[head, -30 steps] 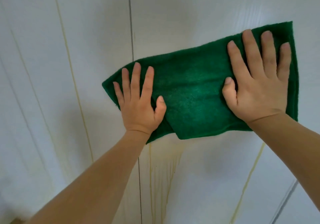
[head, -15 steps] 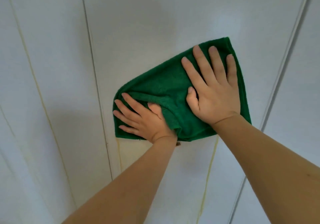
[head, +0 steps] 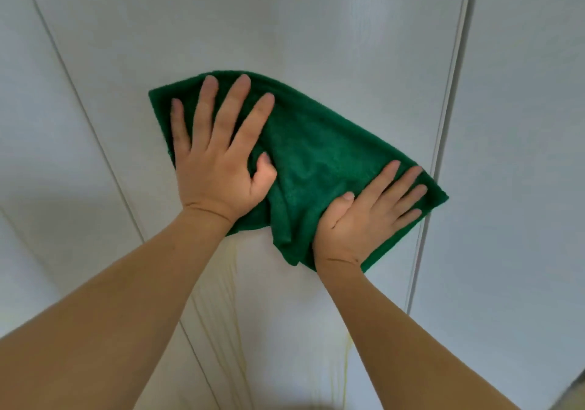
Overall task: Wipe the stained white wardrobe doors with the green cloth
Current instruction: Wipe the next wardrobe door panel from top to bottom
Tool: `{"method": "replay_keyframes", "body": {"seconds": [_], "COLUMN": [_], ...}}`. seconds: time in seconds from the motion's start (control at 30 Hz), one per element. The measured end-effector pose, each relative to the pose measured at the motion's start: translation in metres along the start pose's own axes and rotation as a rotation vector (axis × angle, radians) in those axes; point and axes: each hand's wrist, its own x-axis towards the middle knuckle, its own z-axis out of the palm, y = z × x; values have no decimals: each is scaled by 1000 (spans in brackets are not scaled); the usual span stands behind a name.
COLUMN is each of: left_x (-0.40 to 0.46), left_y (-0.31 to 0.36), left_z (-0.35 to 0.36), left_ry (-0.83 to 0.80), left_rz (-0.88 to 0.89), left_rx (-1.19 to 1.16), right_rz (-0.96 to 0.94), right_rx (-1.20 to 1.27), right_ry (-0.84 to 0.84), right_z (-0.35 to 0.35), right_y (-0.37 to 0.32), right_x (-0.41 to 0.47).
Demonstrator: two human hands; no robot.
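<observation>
The green cloth [head: 319,156] lies spread against a white wardrobe door [head: 316,29]. My left hand [head: 218,159] presses flat on the cloth's upper left part, fingers straight and spread. My right hand [head: 367,216] presses flat on its lower right part, fingers pointing up and to the right. A fold of cloth bunches between the two hands. Yellow drip stains [head: 234,270] run down the door below the cloth, and another yellow streak [head: 346,365] shows lower right.
Door seams run at the left [head: 95,131] and at the right [head: 443,124], with further white panels beyond each. My forearms fill the lower part of the view.
My left hand has swept up and left to the cloth's top; my right hand has dropped to its lower right. The cloth has turned and spread toward the right seam.
</observation>
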Motion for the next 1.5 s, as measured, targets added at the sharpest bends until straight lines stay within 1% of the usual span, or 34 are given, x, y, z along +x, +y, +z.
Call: {"method": "replay_keyframes", "body": {"seconds": [0.03, 0.1, 0.13, 0.17, 0.2, 0.23, 0.27, 0.3, 0.37, 0.4, 0.43, 0.47, 0.53, 0.57, 0.6, 0.63, 0.7, 0.77, 0.8, 0.83, 0.9, 0.97, 1.1, 1.17, 1.3, 1.43, 1.5], "left_x": [-8, -30, -38, -42, -42, -43, -43, -43, -47, -50, -56, -62, -75, -78, -81, -81, -80, -84, -86, -88, -91, -94, -94, -94, -95, -91, -85], "left_y": [6, 22, 29, 32, 34, 33, 34, 34, 33, 31, 25, 17, -5, -14, -20, -23, -20, -12, -7, 1, 15, 23, 21, 23, 19, -11, -24], "left_z": [3, 7, 9, 10, 11, 12, 13, 13, 14, 14, 13, 12, 12, 13, 13, 12, 12, 14, 16, 17, 17, 17, 19, 20, 12, -7, -15], "left_ry": [24, 61, 78, 94, 103, 111, 121, 120, 85, 51, 18, -6, -52, -73, -82, -76, -44, -26, -16, -6, 5, -8, -13, -12, -64, -200, -246], "left_rz": [-200, -593, -716, -788, -824, -837, -837, -828, -774, -706, -591, -418, 8, 183, 291, 335, 304, 183, 91, -17, -214, -295, -287, -285, -265, -89, -69], "left_rx": [-11, -32, -56, -86, -108, -111, -106, -100, -72, -54, -50, -57, -23, -1, 16, 29, 43, 31, 24, 15, -11, -38, -42, -37, -74, -116, -143], "right_rz": [-171, -616, -815, -971, -1082, -1152, -1177, -1160, -1050, -967, -864, -753, -525, -416, -324, -247, -125, -30, -5, -6, -88, -236, -730, -881, -940, -1131, -1171], "right_rx": [-24, -88, -105, -115, -122, -115, -107, -105, -115, -115, -121, -132, -143, -137, -119, -96, -54, -16, 2, 9, -16, -62, -144, -199, -202, -152, -116], "right_ry": [-40, -111, -123, -130, -130, -132, -129, -120, -70, -50, -42, -40, -42, -42, -41, -39, -21, 10, 22, 26, -3, -68, -195, -199, -257, -344, -369], "right_z": [0, -4, -8, -12, -14, -14, -15, -16, -16, -15, -14, -13, -12, -12, -13, -12, -10, -8, -7, -7, -6, -7, -8, -7, -12, -18, -19], "right_y": [-4, -4, -5, -9, -15, -22, -28, -30, -29, -28, -26, -26, -28, -30, -31, -31, -33, -34, -34, -33, -29, -20, 6, 16, 14, -4, -24], "right_x": [2, 22, 39, 55, 68, 73, 76, 75, 70, 66, 61, 57, 50, 45, 41, 38, 33, 31, 31, 30, 29, 25, 14, 12, 8, 17, 18]}}
